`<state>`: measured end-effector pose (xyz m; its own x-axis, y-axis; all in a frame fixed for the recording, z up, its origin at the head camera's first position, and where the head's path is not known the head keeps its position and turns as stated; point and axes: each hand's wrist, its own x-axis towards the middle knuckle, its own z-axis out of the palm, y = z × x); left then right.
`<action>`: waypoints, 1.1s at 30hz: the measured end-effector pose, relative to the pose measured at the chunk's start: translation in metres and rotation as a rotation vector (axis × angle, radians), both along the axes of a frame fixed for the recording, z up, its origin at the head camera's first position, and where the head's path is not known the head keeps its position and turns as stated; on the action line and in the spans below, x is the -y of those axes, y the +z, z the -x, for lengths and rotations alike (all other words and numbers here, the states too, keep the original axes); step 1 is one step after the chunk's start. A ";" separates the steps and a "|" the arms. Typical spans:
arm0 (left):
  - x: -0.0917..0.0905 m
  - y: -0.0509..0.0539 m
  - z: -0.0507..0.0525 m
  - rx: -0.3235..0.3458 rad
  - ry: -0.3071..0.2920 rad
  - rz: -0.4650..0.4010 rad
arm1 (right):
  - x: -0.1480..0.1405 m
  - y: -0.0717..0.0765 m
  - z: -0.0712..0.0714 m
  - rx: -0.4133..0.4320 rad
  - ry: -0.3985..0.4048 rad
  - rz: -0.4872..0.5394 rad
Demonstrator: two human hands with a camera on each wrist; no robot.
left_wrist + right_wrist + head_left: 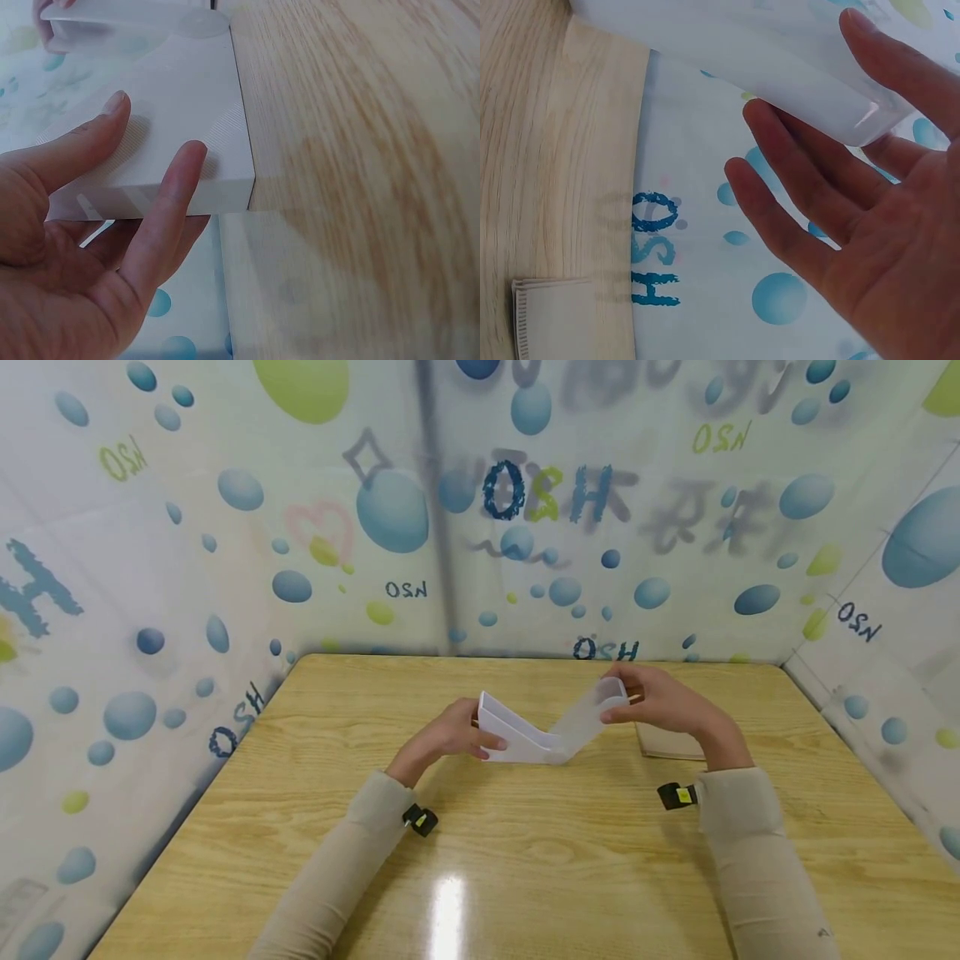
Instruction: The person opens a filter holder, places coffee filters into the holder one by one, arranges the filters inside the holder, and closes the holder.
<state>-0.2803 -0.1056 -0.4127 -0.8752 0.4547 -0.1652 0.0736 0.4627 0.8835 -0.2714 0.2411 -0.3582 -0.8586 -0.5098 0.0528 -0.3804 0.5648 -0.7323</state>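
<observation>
A white plastic box (513, 742) with a translucent lid (585, 725) stands opened in a V shape on the table, joined at its low middle. My left hand (453, 731) grips the white half at its outer end; in the left wrist view the thumb lies on one broad face of the box (180, 97) and fingers reach around its end. With my right hand (663, 700) I hold the raised end of the translucent half, thumb on one side and fingers on the other. The right wrist view shows this lid (780, 82) tilted above the table. The box's inside is mostly hidden.
A flat beige notebook-like item (667, 743) lies on the wooden table (540, 860) under my right hand; its ridged edge shows in the right wrist view. Behind and beside the table hang patterned white curtains (637, 543).
</observation>
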 end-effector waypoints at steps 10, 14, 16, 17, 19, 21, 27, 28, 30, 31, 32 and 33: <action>0.000 -0.002 0.001 -0.006 -0.001 0.004 | -0.008 0.003 -0.002 0.036 0.022 -0.001; 0.000 -0.002 0.001 -0.006 -0.002 0.007 | -0.010 0.003 -0.002 0.035 0.032 0.003; 0.000 -0.002 0.001 -0.005 -0.003 0.006 | -0.012 0.003 -0.003 0.036 0.036 0.003; 0.000 -0.002 0.001 -0.005 -0.004 0.006 | -0.012 0.003 -0.003 0.038 0.036 0.002; 0.000 -0.002 0.001 -0.006 -0.006 0.005 | -0.014 0.003 -0.003 0.049 0.037 0.001; 0.000 -0.002 0.001 -0.004 -0.006 0.005 | -0.015 0.002 -0.003 0.061 0.035 0.001; -0.001 -0.001 0.001 -0.004 -0.001 0.010 | -0.021 0.000 -0.002 0.093 0.027 -0.009; -0.001 -0.001 0.001 -0.005 -0.001 0.011 | -0.021 0.000 -0.002 0.101 0.024 -0.013; -0.001 -0.001 0.000 -0.007 -0.002 0.010 | -0.021 0.001 -0.003 0.121 0.019 -0.018; -0.001 -0.001 0.000 -0.008 -0.002 0.009 | -0.022 0.001 -0.003 0.129 0.019 -0.020; -0.001 -0.001 0.000 -0.008 -0.002 0.008 | -0.021 0.001 -0.003 0.136 0.019 -0.020; 0.000 0.000 0.000 -0.010 -0.001 0.007 | -0.021 0.001 -0.003 0.139 0.020 -0.022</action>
<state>-0.2803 -0.1053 -0.4132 -0.8763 0.4545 -0.1597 0.0829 0.4689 0.8794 -0.2683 0.2625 -0.3572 -0.8466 -0.5266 -0.0771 -0.2878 0.5749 -0.7659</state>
